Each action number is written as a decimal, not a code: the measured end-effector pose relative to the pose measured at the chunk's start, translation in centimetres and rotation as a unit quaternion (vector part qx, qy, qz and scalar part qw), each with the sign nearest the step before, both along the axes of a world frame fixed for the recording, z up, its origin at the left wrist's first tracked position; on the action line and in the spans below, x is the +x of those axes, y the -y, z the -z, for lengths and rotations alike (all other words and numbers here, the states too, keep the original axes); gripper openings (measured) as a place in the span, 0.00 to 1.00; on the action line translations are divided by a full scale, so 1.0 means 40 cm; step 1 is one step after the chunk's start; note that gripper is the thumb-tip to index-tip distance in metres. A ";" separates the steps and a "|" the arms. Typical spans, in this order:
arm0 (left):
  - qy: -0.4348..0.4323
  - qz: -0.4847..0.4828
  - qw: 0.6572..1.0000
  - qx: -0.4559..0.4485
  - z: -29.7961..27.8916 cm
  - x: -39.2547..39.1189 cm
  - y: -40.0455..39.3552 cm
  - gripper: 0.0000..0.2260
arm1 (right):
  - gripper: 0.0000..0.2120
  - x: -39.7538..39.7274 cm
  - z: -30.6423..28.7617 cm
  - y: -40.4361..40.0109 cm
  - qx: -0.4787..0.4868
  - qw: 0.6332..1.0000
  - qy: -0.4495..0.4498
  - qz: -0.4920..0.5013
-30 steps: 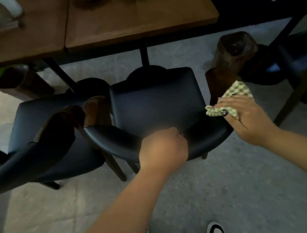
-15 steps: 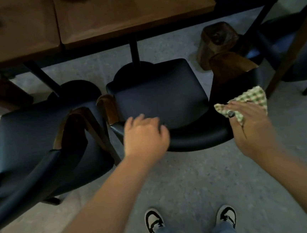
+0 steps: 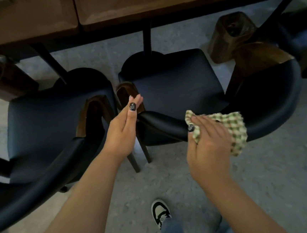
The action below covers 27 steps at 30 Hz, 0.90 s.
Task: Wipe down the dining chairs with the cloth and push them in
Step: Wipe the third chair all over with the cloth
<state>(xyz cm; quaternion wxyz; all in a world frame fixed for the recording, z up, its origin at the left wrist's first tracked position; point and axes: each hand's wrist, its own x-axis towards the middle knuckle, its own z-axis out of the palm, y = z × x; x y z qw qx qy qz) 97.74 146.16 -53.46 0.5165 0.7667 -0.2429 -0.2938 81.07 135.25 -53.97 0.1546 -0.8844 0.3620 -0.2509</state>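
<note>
A black padded dining chair point(image 3: 176, 88) with wooden arm ends stands in front of me, its curved backrest point(image 3: 271, 117) nearest. My right hand point(image 3: 208, 139) presses a green checked cloth point(image 3: 231, 128) onto the top of that backrest, fingers curled over the cloth. My left hand point(image 3: 122, 126) hovers at the chair's left arm end point(image 3: 126, 92) with fingers straight and together, holding nothing. A second black chair point(image 3: 47, 125) stands to the left, angled outward.
Two wooden tables point(image 3: 139, 4) run along the top, on dark pedestal legs point(image 3: 147, 40). A wooden stump stool point(image 3: 232, 33) stands at right, with another dark chair point(image 3: 302, 42) beyond it. Grey speckled floor point(image 3: 266, 180) and my shoe point(image 3: 160, 212) lie below.
My left hand lifted off the backrest and moved left to the arm end, fingers straightened. My right hand slid the cloth leftward along the backrest top.
</note>
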 end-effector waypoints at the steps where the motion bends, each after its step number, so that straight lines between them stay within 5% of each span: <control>1: -0.006 -0.001 1.000 -0.008 -0.001 0.002 0.001 0.25 | 0.20 0.020 -0.002 -0.010 0.004 1.000 -0.019 0.003; 10: -0.044 -0.053 0.996 -0.062 0.003 -0.005 0.016 0.18 | 0.24 0.259 -0.030 -0.096 0.045 0.988 -0.118 -0.087; 15: -0.090 -0.111 0.987 -0.067 -0.011 -0.013 0.032 0.19 | 0.23 0.218 -0.018 -0.059 -0.033 0.962 -0.186 -0.199; 27: 0.083 -0.111 0.978 0.156 -0.038 -0.105 0.116 0.19 | 0.23 0.023 -0.036 0.109 -0.098 0.897 -0.139 -0.408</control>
